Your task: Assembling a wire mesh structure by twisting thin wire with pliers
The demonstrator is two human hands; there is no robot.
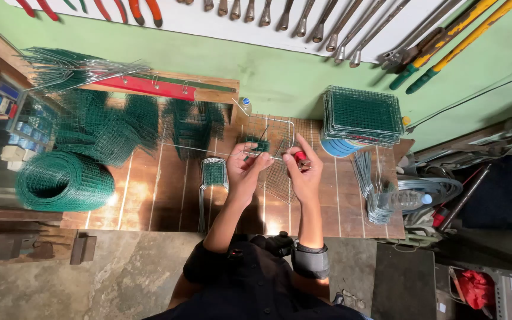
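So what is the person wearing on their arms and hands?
Both hands are bare, with no gloves: the left hand and the right hand. The forearms are uncovered too. Short dark sleeves end near the elbows, and a grey band wraps the right arm by the elbow.

Green mesh roll (63,181) at left — stacked mesh panels (362,114) at right; tools (327,21) on wall.

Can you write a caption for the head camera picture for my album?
Two hands, left and right, work on a wire frame over a wooden table.
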